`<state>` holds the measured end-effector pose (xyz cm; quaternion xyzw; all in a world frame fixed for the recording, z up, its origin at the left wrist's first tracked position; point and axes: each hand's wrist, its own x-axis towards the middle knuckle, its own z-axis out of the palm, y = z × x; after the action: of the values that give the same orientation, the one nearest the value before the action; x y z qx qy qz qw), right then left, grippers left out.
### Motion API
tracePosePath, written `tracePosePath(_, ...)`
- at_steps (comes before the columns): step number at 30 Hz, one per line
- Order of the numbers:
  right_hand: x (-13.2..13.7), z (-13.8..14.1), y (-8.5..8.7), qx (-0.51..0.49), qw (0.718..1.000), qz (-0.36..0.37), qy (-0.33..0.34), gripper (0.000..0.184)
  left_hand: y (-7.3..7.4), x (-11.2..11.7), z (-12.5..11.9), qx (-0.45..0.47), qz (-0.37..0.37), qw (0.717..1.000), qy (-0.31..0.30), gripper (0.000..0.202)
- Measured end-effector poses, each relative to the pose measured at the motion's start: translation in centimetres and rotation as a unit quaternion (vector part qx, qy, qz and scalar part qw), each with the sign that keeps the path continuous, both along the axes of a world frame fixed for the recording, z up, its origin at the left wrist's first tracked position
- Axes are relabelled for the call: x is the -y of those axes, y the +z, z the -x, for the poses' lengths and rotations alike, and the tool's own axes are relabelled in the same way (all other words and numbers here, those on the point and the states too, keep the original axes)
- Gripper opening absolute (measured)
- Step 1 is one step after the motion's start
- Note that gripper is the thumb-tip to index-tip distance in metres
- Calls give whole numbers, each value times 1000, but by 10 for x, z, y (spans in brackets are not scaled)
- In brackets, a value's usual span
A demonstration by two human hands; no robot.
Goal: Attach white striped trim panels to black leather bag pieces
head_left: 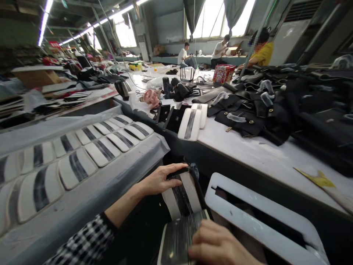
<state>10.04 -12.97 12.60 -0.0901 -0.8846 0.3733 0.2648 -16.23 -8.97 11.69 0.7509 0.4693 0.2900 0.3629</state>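
I have the left hand (157,179) grasping the upper edge of the striped panel (183,198), which slopes away below its fingers. I judge it light, fairly stiff, best held by its rim. The right hand (219,241) curls over the dark board (178,239); whether it grips, I can't tell.

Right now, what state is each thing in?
Left hand: fingers on the striped panel
Striped panel: lower end covered by the dark-faced panel
Right hand: curled against the dark-faced panel; grip unclear
Laid-out panels: flat, in rows on the grey-covered table
Kettle: standing
Pink fan: on or off, can't tell
Ceiling lights: lit
Black pieces with clasps: heaped
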Motion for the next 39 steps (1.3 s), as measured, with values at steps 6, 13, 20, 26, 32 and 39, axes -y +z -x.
tracePosePath(6,-44,12,-17,-21,959,139,-245,8,2,7,2,95,54,994,22,56)
tracePosePath(13,-37,29,-50,-52,921,238,-305,9,-7,20,4,224,121,966,51,90)
tracePosePath(20,-37,33,-50,-94,902,253,-337,15,-2,21,7,203,128,970,25,98)
tracePosePath(26,-35,37,-55,-102,883,276,-366,15,3,28,4,142,92,985,47,78)
tracePosePath(32,-35,38,-59,-99,869,306,-376,20,-3,28,0,94,51,991,84,52)
tracePosePath(39,-34,43,-52,-94,869,279,-397,8,-6,26,0,101,51,989,96,46)
